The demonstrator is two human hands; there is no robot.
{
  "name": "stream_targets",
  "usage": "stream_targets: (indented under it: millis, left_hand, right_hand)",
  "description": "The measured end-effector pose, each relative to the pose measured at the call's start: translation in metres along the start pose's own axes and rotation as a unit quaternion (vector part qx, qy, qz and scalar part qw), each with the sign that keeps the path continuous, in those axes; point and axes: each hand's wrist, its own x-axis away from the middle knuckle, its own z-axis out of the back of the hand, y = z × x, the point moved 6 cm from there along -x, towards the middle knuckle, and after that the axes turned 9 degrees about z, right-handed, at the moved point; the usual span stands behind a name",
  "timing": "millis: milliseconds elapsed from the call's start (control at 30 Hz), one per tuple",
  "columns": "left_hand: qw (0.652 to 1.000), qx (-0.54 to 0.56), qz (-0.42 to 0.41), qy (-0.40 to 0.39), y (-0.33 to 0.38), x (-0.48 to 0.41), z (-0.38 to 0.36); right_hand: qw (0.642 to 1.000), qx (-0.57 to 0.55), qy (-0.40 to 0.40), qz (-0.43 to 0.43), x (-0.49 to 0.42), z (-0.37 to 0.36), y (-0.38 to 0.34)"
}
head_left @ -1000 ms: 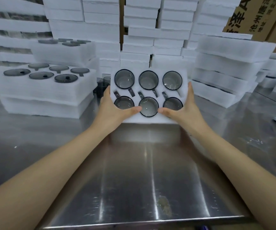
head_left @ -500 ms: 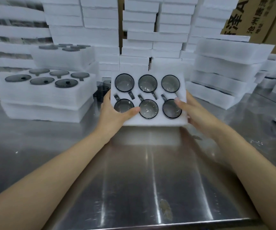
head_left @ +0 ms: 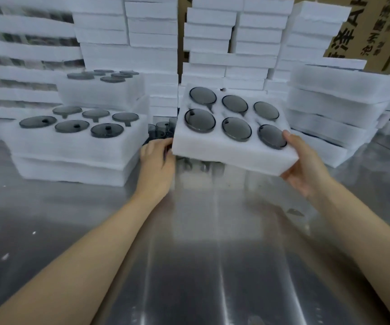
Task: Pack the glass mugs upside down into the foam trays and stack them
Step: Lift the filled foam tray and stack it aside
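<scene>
A white foam tray [head_left: 233,153] with several dark glass mugs [head_left: 236,129] set upside down in its holes hangs tilted above the steel table. My right hand [head_left: 304,165] grips its near right corner, thumb on top beside a mug. My left hand [head_left: 157,160] holds the tray's near left corner from the side and below. To the left stands a filled foam tray [head_left: 76,144] stacked on another, its mug bottoms showing. Behind it sits a further filled tray [head_left: 102,90].
The steel table [head_left: 189,266] spreads in front of me. Loose dark mugs [head_left: 162,129] stand behind the held tray. Tall stacks of white foam trays [head_left: 212,43] line the back and right [head_left: 330,109]. A cardboard box [head_left: 377,26] is at the top right.
The tray has gone from facing me upright to lying flatter and lifted, shifted right. My right hand has slid to the tray's near right corner, my left hand to its left corner.
</scene>
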Motion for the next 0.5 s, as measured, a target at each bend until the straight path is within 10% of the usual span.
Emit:
stream_targets:
  millis: [133,500]
  left_hand:
    - [0.982,-0.185,0.001,-0.047,-0.014,-0.005,-0.015]
    - [0.976,-0.213,-0.020,-0.051,-0.015,-0.002,-0.020]
  right_hand:
    - [0.997,0.026,0.064,0.030,-0.058,-0.019,-0.014]
    - [0.973,0.188,0.044,0.123,-0.231,-0.089,-0.003]
